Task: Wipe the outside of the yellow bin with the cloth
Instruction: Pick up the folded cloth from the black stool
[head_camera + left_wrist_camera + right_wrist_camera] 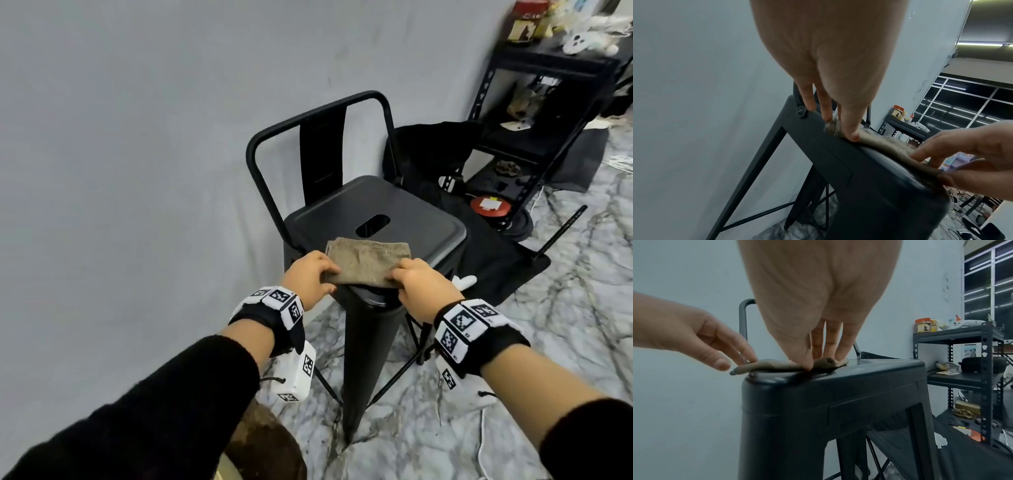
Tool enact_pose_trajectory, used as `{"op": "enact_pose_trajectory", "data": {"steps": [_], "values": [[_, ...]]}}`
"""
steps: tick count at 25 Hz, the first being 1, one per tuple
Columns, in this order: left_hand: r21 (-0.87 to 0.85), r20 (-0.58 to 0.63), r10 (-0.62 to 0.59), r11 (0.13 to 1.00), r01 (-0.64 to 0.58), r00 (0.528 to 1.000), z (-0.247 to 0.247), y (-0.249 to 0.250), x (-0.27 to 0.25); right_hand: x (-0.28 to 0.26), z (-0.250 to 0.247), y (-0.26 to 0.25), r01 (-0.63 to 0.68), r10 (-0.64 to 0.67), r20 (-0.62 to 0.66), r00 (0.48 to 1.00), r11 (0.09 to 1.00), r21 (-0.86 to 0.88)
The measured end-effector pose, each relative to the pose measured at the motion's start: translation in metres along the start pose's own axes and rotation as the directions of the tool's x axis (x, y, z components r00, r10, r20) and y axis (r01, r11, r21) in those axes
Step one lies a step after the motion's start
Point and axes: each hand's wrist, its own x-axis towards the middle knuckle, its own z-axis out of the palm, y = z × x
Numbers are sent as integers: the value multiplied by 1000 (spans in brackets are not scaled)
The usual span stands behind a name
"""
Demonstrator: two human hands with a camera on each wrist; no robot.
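A folded brown cloth point(368, 262) lies flat on the front of a black metal chair's seat point(411, 205), its near edge at the seat's rim. My left hand point(330, 274) pinches the cloth's near left corner, fingers on top and thumb at the edge. My right hand point(394, 275) pinches the near right corner the same way. The wrist views show the cloth point(884, 142) point(777, 365) lying flat under the fingertips. A yellowish sliver point(224, 474) shows at the bottom edge beside my left sleeve; I cannot tell whether it is the bin.
The chair stands against a grey wall, backrest point(318, 113) at the far side. A black shelf rack point(534, 113) with clutter stands at the right, with black fabric point(496, 246) and a red disc point(489, 205) on the marble floor. A brown object point(263, 442) sits near my left arm.
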Motion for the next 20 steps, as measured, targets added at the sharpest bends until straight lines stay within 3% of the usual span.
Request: {"op": "enact_pose_trajectory", "data": {"steps": [4, 13, 20], "values": [[-14, -49, -11, 1000, 10, 999, 1, -3, 5, 2, 7, 6, 29, -29, -90, 996, 1000, -5], [297, -79, 130, 949, -101, 988, 11, -1, 8, -3, 26, 9, -8, 44, -305, 951, 993, 120], [183, -183, 110, 980, -76, 977, 6, -20, -32, -15, 32, -18, 42, -26, -302, 953, 998, 49]]}}
